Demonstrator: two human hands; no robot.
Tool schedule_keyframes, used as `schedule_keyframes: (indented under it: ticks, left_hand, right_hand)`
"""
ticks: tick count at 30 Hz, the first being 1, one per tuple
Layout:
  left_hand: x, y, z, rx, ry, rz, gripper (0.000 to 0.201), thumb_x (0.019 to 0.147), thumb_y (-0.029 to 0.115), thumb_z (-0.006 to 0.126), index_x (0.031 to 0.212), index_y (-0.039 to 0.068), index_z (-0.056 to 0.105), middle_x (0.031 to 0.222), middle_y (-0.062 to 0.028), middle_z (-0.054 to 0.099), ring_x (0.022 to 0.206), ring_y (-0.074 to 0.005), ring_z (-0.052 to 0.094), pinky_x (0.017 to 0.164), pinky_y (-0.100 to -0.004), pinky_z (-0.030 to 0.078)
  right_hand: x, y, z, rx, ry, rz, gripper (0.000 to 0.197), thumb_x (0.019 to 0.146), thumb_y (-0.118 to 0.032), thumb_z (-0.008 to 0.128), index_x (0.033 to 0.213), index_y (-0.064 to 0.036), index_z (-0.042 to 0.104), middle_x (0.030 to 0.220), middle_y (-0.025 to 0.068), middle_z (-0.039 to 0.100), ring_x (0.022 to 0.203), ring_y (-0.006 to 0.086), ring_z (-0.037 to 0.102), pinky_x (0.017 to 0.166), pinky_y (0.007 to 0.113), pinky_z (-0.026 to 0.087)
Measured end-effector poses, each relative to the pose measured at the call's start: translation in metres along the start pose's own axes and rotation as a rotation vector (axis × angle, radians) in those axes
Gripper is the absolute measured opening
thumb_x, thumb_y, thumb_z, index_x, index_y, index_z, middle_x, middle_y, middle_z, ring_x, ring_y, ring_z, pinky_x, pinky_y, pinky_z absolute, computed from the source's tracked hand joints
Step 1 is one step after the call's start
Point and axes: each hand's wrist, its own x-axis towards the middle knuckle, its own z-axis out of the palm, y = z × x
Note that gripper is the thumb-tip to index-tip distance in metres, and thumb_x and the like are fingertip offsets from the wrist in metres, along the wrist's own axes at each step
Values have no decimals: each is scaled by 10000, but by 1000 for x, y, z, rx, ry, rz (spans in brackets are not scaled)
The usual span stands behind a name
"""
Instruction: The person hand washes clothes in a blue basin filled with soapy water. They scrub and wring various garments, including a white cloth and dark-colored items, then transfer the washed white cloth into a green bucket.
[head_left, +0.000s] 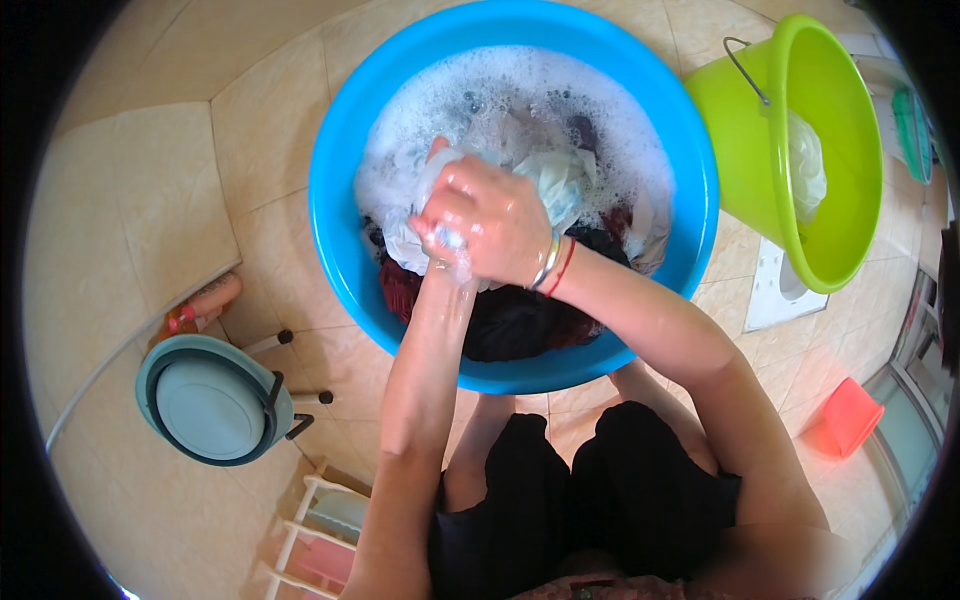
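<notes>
Head view: hand-washing is judged to be at the rubbing step, with pale cloth (404, 243) seen against the hands amid suds (430, 100).
Next move: a firm grip on slippery fabric is judged to be called for, with the wet load kept inside the rim.
Blue basin (335, 200): one is counted, set on tiles before the feet; all the laundry is held in it.
Lime-green bucket (745, 140): one is counted, just beside the basin; one pale bag (806, 165) is contained.
Dark garments (515, 325): these are soaked nearest the wearer; their number cannot be told.
Blue-grey basin (210, 405): one is seen at left.
White rack (300, 527): one, partly hidden by the left forearm.
Red container (850, 415): one, at far right.
Hands: two; the right hand (490, 215) is curled narrowly over the left hand (452, 262), which is mostly covered, so its grip cannot be told.
Wristbands: two, one metal bangle (547, 262) and one red cord (563, 268).
</notes>
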Motion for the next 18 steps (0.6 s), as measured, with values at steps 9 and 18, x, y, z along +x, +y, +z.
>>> schedule_keyframes:
  ticks: [9,18]
  left_hand:
    - [3,33,73,346,137,118,463,984,367,512,1222,-30,522,1216,-118,584,1125,-214,562,998,-358,414]
    - [16,-3,31,1792,-71,440,808,817,364,729,1486,149,330,1567,-198,159,1452,-381,133,1150,-481,199]
  right_hand:
    - [-12,113,-38,413,43,720,327,905,-343,651,1065,-59,627,978,88,639,908,160,599,823,327,490]
    - [-51,147,-43,-186,-176,330,615,787,-24,677,1344,-223,508,1355,182,440,1213,373,474,1028,421,412]
